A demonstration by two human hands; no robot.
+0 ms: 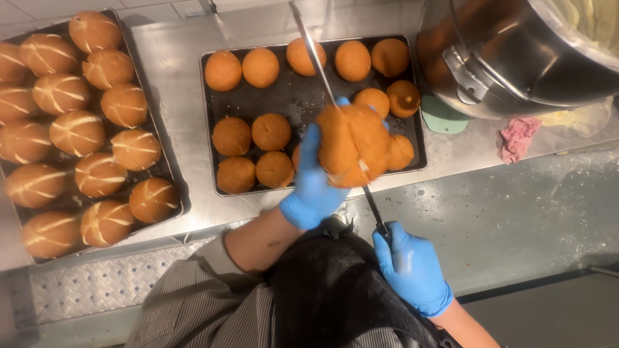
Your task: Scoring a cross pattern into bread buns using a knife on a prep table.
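While the left hand (314, 187) in its blue glove cups a round golden bun (353, 145) from the side, fingers wrapped around it and gripping it firmly, the bun is held up in the air over the near right part of the dark baking tray (309, 103) in the middle of the steel surface (174, 71). And look at the right hand (412, 270), gloved in blue as well, closed tight around the black handle of a long knife (322, 64). The blade runs behind the bun and its tip points off toward the far edge of the surface; how deep it sits in the bun cannot be told from here, though a cut line shows across the bun's top.

On that middle tray sit plain round buns (260, 67) in rows, smooth and orange-brown, a few with faint slits. Over at the left edge of the surface, a second tray (169, 174) carries bigger buns (77, 133) with pale crossed cuts opened up on their tops, packed close together.

At the far right corner stands a big steel mixing bowl (516, 58), with a crumpled pink cloth (519, 136) lying just beside it and a pale green pad (445, 119) peeking out underneath. Down below, a striped sleeve and dark apron (335, 290) fill the near edge.
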